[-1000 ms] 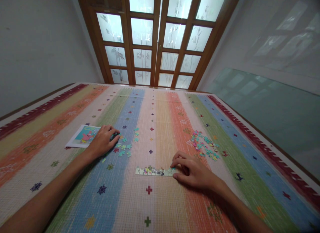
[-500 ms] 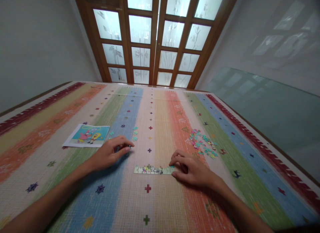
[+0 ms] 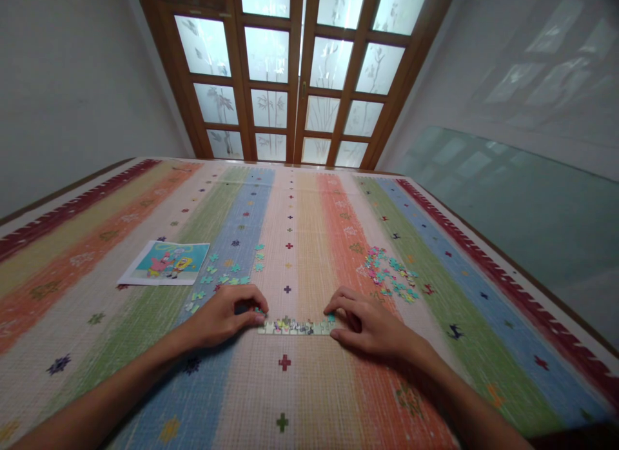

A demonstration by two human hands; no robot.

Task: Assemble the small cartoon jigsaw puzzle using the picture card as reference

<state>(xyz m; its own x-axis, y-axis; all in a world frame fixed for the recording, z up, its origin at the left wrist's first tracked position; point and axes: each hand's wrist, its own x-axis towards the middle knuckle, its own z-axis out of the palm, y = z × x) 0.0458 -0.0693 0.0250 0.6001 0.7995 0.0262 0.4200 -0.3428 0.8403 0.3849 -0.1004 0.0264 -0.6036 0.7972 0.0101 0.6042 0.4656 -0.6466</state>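
Note:
A joined strip of jigsaw puzzle pieces [image 3: 296, 327] lies crosswise on the striped cloth in front of me. At its left end my left hand [image 3: 232, 313] pinches a small teal puzzle piece [image 3: 260, 311] between thumb and fingers. My right hand [image 3: 365, 321] rests at the other end of the strip, fingers closed around a teal puzzle piece [image 3: 331, 318]; whether that piece is joined to the strip I cannot tell. The fingers partly cover both pieces.
A picture card [image 3: 169, 263] with cartoon figures lies at left. Beside it are loose teal pieces [image 3: 235, 268], with a short column of pieces [image 3: 260, 258] further right. A mixed pile of pieces [image 3: 391, 276] sits at right. Glazed wooden doors [image 3: 294, 102] stand beyond the table.
My left hand has moved right and toward me, from near the loose pieces to the strip's left end. Loose pieces it covered now show. My right hand has hardly moved.

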